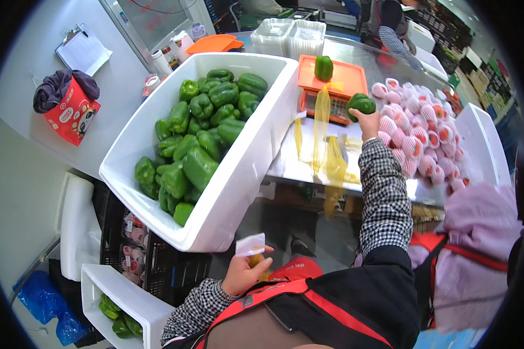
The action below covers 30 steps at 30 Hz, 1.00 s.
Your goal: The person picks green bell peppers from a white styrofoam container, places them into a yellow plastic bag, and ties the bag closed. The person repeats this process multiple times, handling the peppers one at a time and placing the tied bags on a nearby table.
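Note:
My right hand (367,120) holds a green bell pepper (361,104) above the metal table, just right of an orange weighing scale (332,87). Another green pepper (323,68) rests on the scale's platform, beside the knotted end of a yellow mesh bag (322,118). More yellow mesh (335,165) lies over the table's near edge. Low in front of my body, my left hand (246,270) grips a white label (250,245) with some yellow mesh under it. A large white foam box (236,192) full of green bell peppers (198,168) stands left of the table.
Fruits in pink foam nets (419,126) are heaped on the table's right side, by a white foam box (484,144). Clear plastic trays (288,37) stand behind the scale. A smaller foam box (126,296) and black crates (157,261) are low left. People are at right and far back.

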### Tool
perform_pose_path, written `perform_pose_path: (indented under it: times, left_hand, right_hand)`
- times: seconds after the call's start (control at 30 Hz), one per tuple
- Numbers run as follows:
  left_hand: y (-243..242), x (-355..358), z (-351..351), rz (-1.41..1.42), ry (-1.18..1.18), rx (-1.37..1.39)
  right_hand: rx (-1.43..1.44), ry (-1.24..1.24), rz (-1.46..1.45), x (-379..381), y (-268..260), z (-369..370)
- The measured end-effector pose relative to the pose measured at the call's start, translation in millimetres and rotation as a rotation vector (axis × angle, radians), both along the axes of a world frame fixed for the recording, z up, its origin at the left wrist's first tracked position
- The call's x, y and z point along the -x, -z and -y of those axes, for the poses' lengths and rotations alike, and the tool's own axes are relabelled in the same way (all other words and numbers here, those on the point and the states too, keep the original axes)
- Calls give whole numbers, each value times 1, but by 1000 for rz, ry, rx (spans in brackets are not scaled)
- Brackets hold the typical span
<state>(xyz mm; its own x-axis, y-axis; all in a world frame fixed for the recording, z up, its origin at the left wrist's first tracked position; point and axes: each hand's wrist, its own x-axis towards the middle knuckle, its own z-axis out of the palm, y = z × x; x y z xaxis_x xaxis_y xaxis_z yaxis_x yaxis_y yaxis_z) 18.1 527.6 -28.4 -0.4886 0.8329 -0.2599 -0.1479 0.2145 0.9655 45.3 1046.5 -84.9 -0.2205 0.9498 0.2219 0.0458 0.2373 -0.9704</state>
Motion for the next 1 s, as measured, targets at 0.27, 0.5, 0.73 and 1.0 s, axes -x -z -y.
perform_pose_path:
  times: [0.27, 0.5, 0.73, 1.0]
  left_hand:
    - [-151, 53, -214, -287, -125, -1038]
    - [-71, 78, -324, -307, -286, -1106]
    - [105, 37, -190, -719, -41, 103]
    - [-10, -32, 209, -392, -572, 89]
  right_hand:
    - [-311, 294, 390, 64, 34, -149]
    - [-732, -548, -106, 24, -64, 49]
    - [-982, -473, 960, -14, 111, 0]
    - [-1229, -236, 995, -7, 17, 157]
